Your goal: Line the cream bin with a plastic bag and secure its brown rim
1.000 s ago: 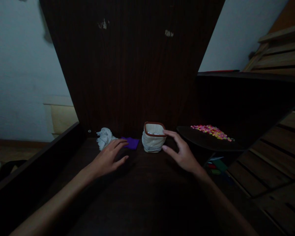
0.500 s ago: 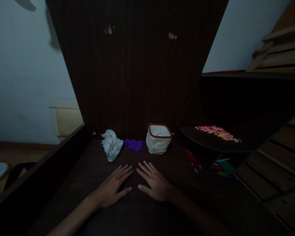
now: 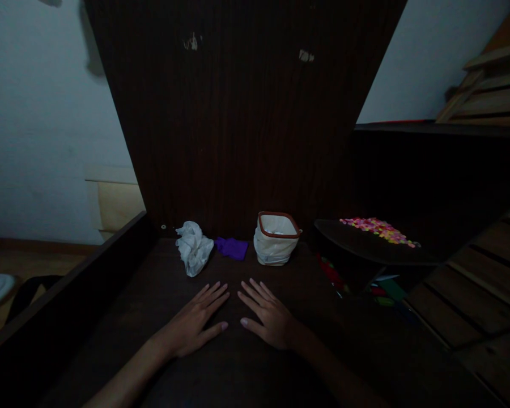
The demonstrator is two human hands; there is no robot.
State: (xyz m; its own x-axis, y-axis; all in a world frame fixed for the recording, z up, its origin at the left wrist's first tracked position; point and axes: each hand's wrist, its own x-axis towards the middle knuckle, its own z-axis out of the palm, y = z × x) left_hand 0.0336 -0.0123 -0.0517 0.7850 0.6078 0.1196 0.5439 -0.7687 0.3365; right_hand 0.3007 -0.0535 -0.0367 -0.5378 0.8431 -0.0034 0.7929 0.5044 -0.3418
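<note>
My left hand [image 3: 193,326] lies flat on the dark wooden surface [image 3: 238,374], fingers spread, holding nothing. My right hand [image 3: 267,320] lies flat beside it, fingers stretched out and empty. Beyond the hands, against the dark back panel, stands a small white container with a red-brown rim [image 3: 277,238]. To its left lie a purple cloth [image 3: 232,247] and a crumpled white wad [image 3: 192,247]. Both hands are a hand's length short of these things and touch none of them.
A dark round tray [image 3: 365,243] with a heap of small pink and yellow pieces [image 3: 378,227] sits at the right. Coloured items lie in shadow under it. A raised dark rail [image 3: 68,289] runs along the left. Wooden slats [image 3: 480,283] stand at the right.
A second ago both hands were reaching out, the right at the container's rim, the left near the purple cloth. They have drawn back and now rest flat side by side.
</note>
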